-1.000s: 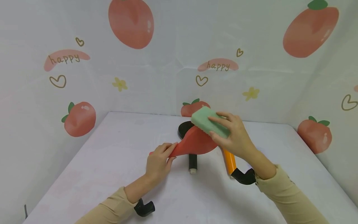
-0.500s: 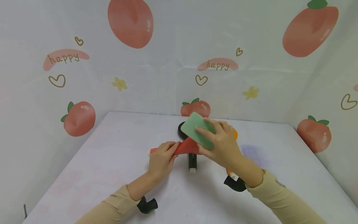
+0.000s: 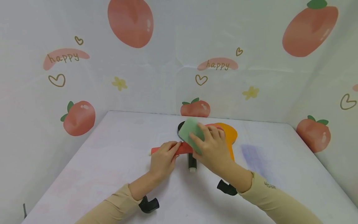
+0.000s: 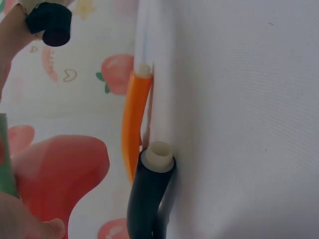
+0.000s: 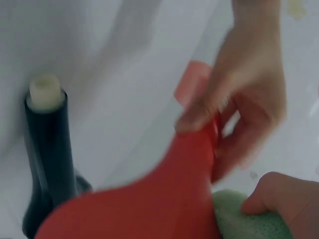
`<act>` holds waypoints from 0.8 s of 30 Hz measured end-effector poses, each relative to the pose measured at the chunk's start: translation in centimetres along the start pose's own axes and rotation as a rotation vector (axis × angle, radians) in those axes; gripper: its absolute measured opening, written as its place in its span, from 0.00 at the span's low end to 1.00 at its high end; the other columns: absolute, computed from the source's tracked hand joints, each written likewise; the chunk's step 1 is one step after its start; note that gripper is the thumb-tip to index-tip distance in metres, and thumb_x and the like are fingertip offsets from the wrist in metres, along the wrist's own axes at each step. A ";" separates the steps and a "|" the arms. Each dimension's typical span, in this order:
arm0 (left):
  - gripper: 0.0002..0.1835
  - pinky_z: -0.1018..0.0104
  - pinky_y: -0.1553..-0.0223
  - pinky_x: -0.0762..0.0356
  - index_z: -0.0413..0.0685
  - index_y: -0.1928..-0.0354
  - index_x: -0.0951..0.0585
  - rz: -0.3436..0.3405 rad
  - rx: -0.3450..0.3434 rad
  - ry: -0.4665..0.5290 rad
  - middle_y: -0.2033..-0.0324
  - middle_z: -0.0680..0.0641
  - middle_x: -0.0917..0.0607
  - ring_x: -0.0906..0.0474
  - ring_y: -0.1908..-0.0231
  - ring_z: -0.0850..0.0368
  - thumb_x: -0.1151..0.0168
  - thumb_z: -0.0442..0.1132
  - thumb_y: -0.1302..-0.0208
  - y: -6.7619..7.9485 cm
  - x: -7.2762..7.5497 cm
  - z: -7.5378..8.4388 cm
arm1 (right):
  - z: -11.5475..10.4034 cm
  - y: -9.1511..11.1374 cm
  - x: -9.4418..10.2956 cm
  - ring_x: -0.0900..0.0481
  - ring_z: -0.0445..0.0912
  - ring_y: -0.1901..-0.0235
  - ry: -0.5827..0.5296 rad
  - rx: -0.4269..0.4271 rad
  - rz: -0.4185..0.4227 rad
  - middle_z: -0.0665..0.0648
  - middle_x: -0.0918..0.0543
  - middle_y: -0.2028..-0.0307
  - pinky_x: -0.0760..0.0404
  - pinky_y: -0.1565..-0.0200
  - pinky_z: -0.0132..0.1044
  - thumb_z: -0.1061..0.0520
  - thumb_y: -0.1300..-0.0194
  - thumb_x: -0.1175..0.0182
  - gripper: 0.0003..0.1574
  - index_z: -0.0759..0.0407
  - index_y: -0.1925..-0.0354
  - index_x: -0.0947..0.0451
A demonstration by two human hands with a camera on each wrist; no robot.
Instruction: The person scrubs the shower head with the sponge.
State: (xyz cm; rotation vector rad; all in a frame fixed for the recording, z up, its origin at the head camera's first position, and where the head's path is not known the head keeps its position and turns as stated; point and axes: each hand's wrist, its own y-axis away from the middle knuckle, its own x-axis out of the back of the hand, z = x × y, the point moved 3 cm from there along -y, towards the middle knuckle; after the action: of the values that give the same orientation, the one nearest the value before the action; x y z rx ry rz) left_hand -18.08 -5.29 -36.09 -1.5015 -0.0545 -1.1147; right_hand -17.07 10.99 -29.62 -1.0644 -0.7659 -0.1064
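Note:
In the head view my left hand [image 3: 163, 160] grips the slim tube-like handle of a red paddle-shaped thing [image 3: 183, 148] above the table. Its handle broadens into a rounded head, partly covered there by my right hand [image 3: 212, 144]. That hand holds a light-green sponge [image 3: 193, 130] against the head. The right wrist view shows the red head [image 5: 144, 209] large, the left fingers around its handle, and the sponge [image 5: 249, 219] at its side. Beneath lies a similar black thing [image 3: 192, 161] with a pale hollow end; an orange one [image 3: 229, 133] lies to its right.
The white table [image 3: 126, 133] meets a printed cloth backdrop [image 3: 156, 74] at its far edge. A bluish smudge [image 3: 254, 158] marks the table on the right. Black camera mounts [image 3: 227, 188] sit at both wrists.
My right hand has moved left and slightly down with the sponge, along the red paddle-shaped thing towards its handle. The orange head has come into view. My left hand keeps its grip.

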 end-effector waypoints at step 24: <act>0.23 0.64 0.60 0.18 0.32 0.47 0.23 -0.194 0.556 0.793 0.56 0.36 0.18 0.19 0.60 0.45 0.33 0.27 0.48 0.4 -0.7 -1.5 | 0.6 3.2 -1.5 0.32 0.58 0.54 -0.179 -0.005 0.120 0.65 0.28 0.46 0.34 0.59 0.48 0.58 0.66 0.24 0.38 0.48 0.52 0.24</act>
State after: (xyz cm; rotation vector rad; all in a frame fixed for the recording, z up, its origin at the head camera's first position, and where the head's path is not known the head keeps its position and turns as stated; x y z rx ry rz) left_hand -19.11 -6.23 -37.13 -0.5107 0.0382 -1.6234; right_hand -17.05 12.72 -32.78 -1.1326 -0.8607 0.0900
